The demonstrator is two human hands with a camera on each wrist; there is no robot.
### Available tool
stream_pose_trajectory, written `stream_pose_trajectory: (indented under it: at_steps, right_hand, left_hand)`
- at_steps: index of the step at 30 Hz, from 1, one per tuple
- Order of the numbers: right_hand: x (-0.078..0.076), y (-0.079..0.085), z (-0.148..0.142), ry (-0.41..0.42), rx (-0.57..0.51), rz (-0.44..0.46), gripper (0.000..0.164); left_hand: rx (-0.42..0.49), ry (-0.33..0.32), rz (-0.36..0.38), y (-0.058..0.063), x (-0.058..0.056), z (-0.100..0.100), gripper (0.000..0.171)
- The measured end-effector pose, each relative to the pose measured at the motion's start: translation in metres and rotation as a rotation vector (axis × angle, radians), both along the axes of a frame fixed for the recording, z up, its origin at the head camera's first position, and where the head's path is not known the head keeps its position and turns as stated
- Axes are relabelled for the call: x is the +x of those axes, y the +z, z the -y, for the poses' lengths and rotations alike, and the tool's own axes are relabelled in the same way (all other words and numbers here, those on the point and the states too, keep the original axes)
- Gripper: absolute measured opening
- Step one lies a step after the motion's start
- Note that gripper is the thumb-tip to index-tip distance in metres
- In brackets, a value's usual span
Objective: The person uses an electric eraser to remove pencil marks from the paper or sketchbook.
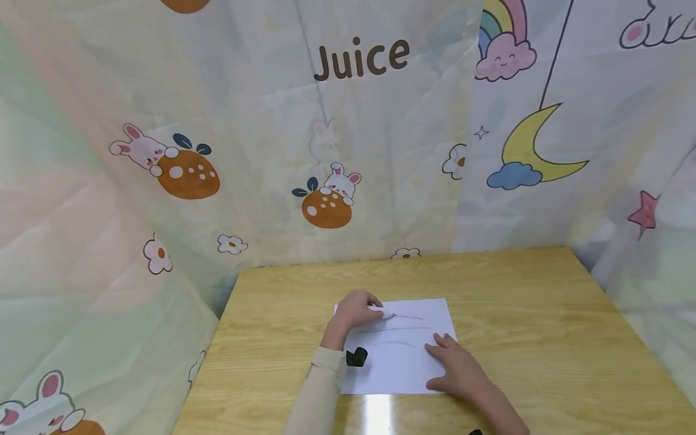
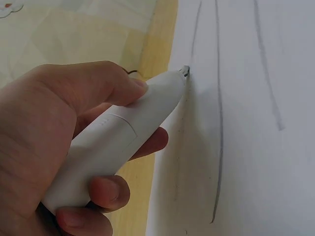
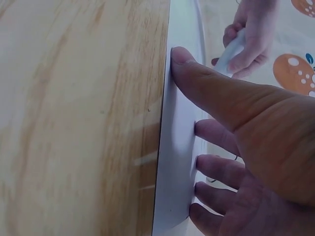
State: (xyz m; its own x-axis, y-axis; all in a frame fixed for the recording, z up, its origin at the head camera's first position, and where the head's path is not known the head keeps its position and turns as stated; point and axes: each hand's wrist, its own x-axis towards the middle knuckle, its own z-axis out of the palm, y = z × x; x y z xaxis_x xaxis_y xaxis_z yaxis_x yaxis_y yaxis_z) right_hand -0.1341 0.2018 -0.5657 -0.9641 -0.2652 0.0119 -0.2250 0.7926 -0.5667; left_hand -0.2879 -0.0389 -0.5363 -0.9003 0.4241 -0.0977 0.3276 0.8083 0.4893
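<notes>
My left hand (image 1: 356,311) grips a white electric eraser (image 2: 120,132), its fingers wrapped around the thick body. The small metal tip (image 2: 185,71) meets the upper pencil line (image 2: 197,29) on a sheet of white paper (image 1: 391,374). Faint marks and specks lie on the paper along the near side of the tip in the left wrist view. Two longer grey lines run beside it. My right hand (image 1: 462,370) rests on the lower right part of the sheet with its fingers spread, the thumb close to the front edge in the right wrist view.
The paper lies on a wood-grain table (image 1: 272,338). Printed fabric (image 1: 250,151) with rabbits, oranges and a moon hangs behind and at the sides. A black wrist device (image 1: 357,357) sits by the left cuff, over the paper's left part.
</notes>
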Motion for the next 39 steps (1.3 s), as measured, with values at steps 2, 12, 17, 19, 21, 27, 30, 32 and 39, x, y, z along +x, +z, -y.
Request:
stream_pose_trajectory:
  at_steps: [2, 12, 17, 19, 21, 27, 30, 32, 39]
  right_hand:
    - [-0.001, 0.000, -0.001, -0.002, 0.004, -0.004, 0.075]
    - [-0.004, 0.000, -0.001, -0.003, 0.006, -0.009, 0.076]
    - [-0.003, 0.000, -0.001, -0.005, -0.004, -0.022, 0.075]
    - [-0.003, 0.000, -0.001, -0.002, -0.005, -0.020, 0.074]
    - [-0.002, 0.000, 0.000, -0.003, -0.012, -0.020, 0.074]
    - [-0.001, -0.002, -0.001, -0.002, 0.004, -0.005, 0.075]
    - [-0.001, -0.002, -0.001, -0.011, 0.013, -0.012, 0.075]
    - [-0.001, -0.002, -0.001, -0.013, 0.012, -0.012, 0.074]
    - [0.000, -0.005, 0.001, -0.013, 0.005, 0.001, 0.073]
  left_hand:
    - [0.011, -0.020, 0.001, -0.001, 0.000, -0.002, 0.015]
    - [0.038, -0.001, -0.004, -0.003, 0.003, 0.001, 0.016]
    - [0.052, -0.019, -0.013, -0.001, 0.003, -0.001, 0.018]
    - [0.044, -0.021, -0.017, 0.000, 0.003, -0.005, 0.017]
    - [0.042, -0.023, -0.018, 0.000, 0.003, -0.007, 0.017]
    - [0.035, -0.004, 0.001, -0.008, 0.004, -0.002, 0.016]
    - [0.045, -0.013, -0.012, -0.008, 0.004, -0.002, 0.017]
    - [0.048, -0.015, -0.016, -0.007, 0.004, -0.003, 0.016]
    - [0.037, -0.024, 0.001, -0.007, 0.003, -0.008, 0.015]
